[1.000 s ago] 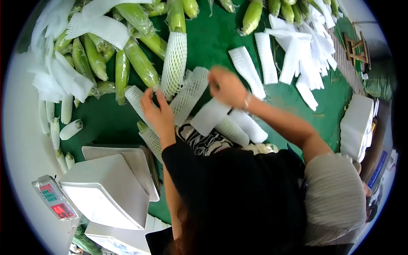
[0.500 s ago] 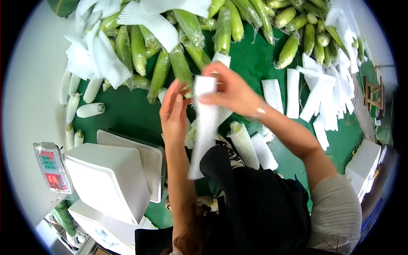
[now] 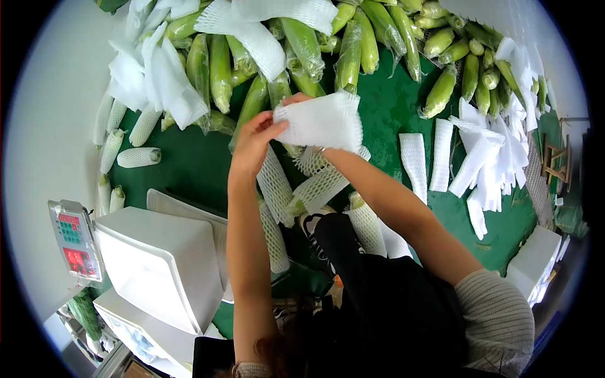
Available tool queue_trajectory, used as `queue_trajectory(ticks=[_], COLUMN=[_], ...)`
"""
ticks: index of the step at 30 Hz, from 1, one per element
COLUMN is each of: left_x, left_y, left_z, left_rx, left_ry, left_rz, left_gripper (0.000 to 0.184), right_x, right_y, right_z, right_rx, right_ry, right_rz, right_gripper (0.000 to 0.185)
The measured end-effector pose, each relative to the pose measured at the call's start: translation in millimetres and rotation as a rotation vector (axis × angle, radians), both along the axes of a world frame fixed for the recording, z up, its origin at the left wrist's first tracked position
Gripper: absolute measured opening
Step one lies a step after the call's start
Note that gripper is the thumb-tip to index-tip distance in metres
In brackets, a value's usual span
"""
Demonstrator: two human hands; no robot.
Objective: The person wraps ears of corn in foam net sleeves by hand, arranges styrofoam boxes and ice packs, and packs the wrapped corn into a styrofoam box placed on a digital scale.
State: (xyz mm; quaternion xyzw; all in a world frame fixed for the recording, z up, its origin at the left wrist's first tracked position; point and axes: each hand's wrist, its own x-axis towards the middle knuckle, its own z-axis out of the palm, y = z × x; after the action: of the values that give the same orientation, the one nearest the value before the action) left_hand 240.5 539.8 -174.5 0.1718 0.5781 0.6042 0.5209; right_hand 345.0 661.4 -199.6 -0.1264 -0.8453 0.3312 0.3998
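A flat white foam net sleeve (image 3: pixel 322 123) is stretched between my two hands. My left hand (image 3: pixel 254 140) pinches its left end between thumb and fingers. My right hand (image 3: pixel 300 99) is mostly hidden behind the sleeve, with a few fingers showing at its upper edge; its wrist emerges below. Plastic-wrapped green corn (image 3: pixel 255 104) lies just beyond my hands. Below them are net-sleeved cobs, one (image 3: pixel 275 183) under my left wrist and another (image 3: pixel 321 189) beside my right forearm. A further sleeved cob (image 3: pixel 365 223) lies near my lap.
Foam sleeves (image 3: pixel 482 148) are piled at the right, near more wrapped corn (image 3: pixel 441 91). Several small sleeved cobs (image 3: pixel 138 157) sit at the left. A white foam box (image 3: pixel 201 246) and a scale display (image 3: pixel 77 239) stand at the lower left.
The sleeve, earlier hanging upright from my right hand, is now spread sideways between both hands. My left hand has closed on its end. The view has shifted slightly.
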Motion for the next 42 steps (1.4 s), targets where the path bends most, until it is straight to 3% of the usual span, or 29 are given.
queue_trajectory(ticks=[1, 3, 4, 5, 7, 8, 9, 10, 12, 13, 15, 17, 19, 20, 23, 25, 26, 27, 29, 30, 31, 32, 33, 35, 36, 37, 39, 41, 42], left_x=[1, 1, 3, 0, 16, 30, 27, 24, 29, 43, 56, 81, 95, 91, 65, 55, 51, 51, 53, 49, 46, 39, 33, 30, 24, 23, 25, 30, 42], left_y=[2, 5, 9, 12, 15, 16, 13, 9, 21, 14, -6, -12, -26, -25, -6, -1, 3, 5, 11, 8, 7, 10, 12, 18, 22, 25, 29, 5, -11], left_z=[-12, -33, -29, -46, -68, -96, -131, -166, -181, -170, -73, 11, 40, 38, 13, -26, -41, -48, -63, -85, -73, -56, -45, -45, -63, -61, -44, -5, 30], left_rx=[0.001, 0.369, 0.358, 0.333, 0.122, 0.1, -0.03, -0.175, -0.323, -0.386, -0.327, -0.401, 0.081, 0.004, -0.174, -0.267, -0.413, -0.414, -0.501, -0.386, -0.36, -0.231, -0.113, -0.281, -0.315, -0.312, -0.46, -0.3, -0.273], left_ry=[0.001, -0.391, -0.507, -0.596, -0.409, -0.08, 0.389, 0.869, 1.427, 0.819, -0.243, -0.464, -0.842, -0.74, -0.425, -0.295, -0.068, -0.072, 0.616, 0.951, 1.024, 0.599, 0.171, 0.422, 0.258, 0.255, 0.238, 0.083, 0.017], left_rz=[0.005, 0.302, 0.378, 0.49, 0.603, 0.669, 0.477, 0.362, -0.101, 0.084, 0.42, 0.436, 0.484, 0.566, 0.754, 0.705, 0.609, 0.602, 0.504, 0.539, 0.51, 0.469, 0.42, 0.115, -0.028, -0.029, 0.051, 0.173, 0.277], left_gripper=[0.048, 0.029, 0.024, 0.03, 0.027, 0.026, 0.027, 0.029, 0.041, 0.04, 0.039, 0.046, 0.035, 0.034, 0.032, 0.04, 0.038, 0.038, 0.035, 0.034, 0.037, 0.044, 0.052, 0.071, 0.077, 0.077, 0.072, 0.065, 0.063], right_x=[0, -3, -2, 2, 13, 20, 27, 26, 29, 35, 58, 67, 64, 48, 3, 2, 6, 13, 16, 18, 24, 28, 34, 58, 75, 95, 129, 140, 139], right_y=[-2, -4, 5, 9, 5, 5, -1, -2, -5, -4, -11, -13, -17, -8, -2, -5, -4, -4, 2, 2, -3, -5, -12, -15, -9, 1, 26, 41, 49], right_z=[-7, -18, -25, -15, -19, -47, -27, -34, -34, -17, 26, 69, 97, 103, 24, 15, -9, -37, -55, -63, -68, -49, -12, 19, 40, 54, 21, -6, -12], right_rx=[-0.477, -1.541, -1.838, -2.079, -1.839, -1.439, -0.798, -0.682, -0.563, -0.583, -0.603, -0.6, -0.609, -0.722, -1.023, -1.185, -1.043, -0.897, -0.782, -0.64, -0.507, -0.405, -0.326, -0.276, -0.165, -0.051, 0.228, 0.568, 0.506], right_ry=[-0.005, 0.157, 0.318, 0.288, -0.049, -0.379, -0.656, -0.746, -0.832, -0.857, -0.766, -0.66, -0.532, -0.563, -0.314, -0.327, -0.488, -0.649, -0.735, -0.789, -0.85, -0.958, -0.903, -0.441, -0.51, -0.572, -0.949, -0.771, -0.843], right_rz=[0.027, -0.05, 0.004, -0.035, -0.163, -0.119, -0.25, -0.19, -0.128, -0.081, -0.009, 0.023, -0.024, -0.033, -0.141, -0.285, -0.327, -0.37, -0.306, -0.259, -0.212, -0.098, -0.035, 0.012, -0.041, -0.099, 0.153, 0.205, 0.269], right_gripper=[0.031, 0.023, 0.024, 0.037, 0.05, 0.058, 0.052, 0.048, 0.043, 0.041, 0.04, 0.041, 0.039, 0.036, 0.035, 0.035, 0.034, 0.033, 0.031, 0.03, 0.029, 0.029, 0.024, 0.029, 0.034, 0.04, 0.048, 0.049, 0.052])
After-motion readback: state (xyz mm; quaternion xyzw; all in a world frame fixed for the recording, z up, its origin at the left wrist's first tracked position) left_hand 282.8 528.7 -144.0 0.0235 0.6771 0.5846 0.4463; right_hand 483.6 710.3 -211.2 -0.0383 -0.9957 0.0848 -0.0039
